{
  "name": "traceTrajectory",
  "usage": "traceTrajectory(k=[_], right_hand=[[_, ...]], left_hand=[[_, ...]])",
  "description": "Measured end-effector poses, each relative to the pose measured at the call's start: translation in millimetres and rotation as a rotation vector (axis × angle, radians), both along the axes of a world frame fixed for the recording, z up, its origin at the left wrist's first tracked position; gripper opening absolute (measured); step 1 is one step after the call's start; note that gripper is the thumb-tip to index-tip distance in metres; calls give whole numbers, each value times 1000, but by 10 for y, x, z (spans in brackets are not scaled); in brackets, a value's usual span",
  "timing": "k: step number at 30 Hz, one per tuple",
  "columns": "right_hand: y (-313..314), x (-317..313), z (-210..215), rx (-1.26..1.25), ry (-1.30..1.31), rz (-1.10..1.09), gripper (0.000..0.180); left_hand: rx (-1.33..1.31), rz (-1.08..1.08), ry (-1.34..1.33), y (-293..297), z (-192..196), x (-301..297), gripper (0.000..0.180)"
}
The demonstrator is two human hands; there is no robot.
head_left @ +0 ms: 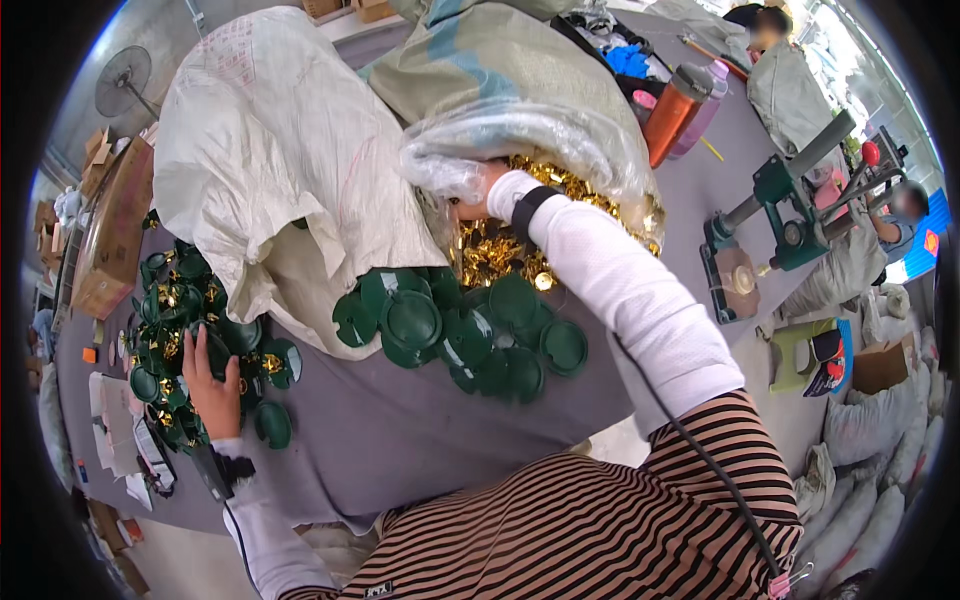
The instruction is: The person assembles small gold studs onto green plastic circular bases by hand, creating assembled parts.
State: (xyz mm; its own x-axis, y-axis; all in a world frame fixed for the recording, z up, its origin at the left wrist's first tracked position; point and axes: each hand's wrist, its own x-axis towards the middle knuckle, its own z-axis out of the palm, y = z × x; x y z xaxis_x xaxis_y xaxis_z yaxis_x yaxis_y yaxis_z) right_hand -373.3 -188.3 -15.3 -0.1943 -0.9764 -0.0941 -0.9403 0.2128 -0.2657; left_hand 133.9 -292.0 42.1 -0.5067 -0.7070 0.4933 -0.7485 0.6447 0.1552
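My left hand (212, 390) lies over a pile of dark green round plastic caps with gold metal pieces (160, 330), fingers stretched and spread, touching the caps. At the mouth of a woven sack, my right hand (474, 196) is against its clear plastic liner (450, 150). Folds of the liner hide most of those fingers. Shiny gold metal pieces (500, 245) fill the sack's opening beneath my right wrist. Between my arms, plain green caps (412, 320) spill from a white woven sack (270, 130) onto the grey tablecloth (370, 420).
A green hand press (790, 215) stands on the table at right. Behind the gold pieces are an orange bottle (680, 115) and a purple bottle (708, 105). A cardboard box (115, 230) and a fan (124, 80) are at left. Other people sit at far right.
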Motion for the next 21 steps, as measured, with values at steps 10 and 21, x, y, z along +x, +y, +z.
traceTrajectory(k=[10, 21], right_hand=[[1183, 154, 428, -53, 291, 150, 51], [2108, -73, 300, -255, 198, 44, 40]], left_hand=[[-93, -10, -68, -249, -47, -35, 64], [130, -568, 180, 1604, 244, -1481, 45]])
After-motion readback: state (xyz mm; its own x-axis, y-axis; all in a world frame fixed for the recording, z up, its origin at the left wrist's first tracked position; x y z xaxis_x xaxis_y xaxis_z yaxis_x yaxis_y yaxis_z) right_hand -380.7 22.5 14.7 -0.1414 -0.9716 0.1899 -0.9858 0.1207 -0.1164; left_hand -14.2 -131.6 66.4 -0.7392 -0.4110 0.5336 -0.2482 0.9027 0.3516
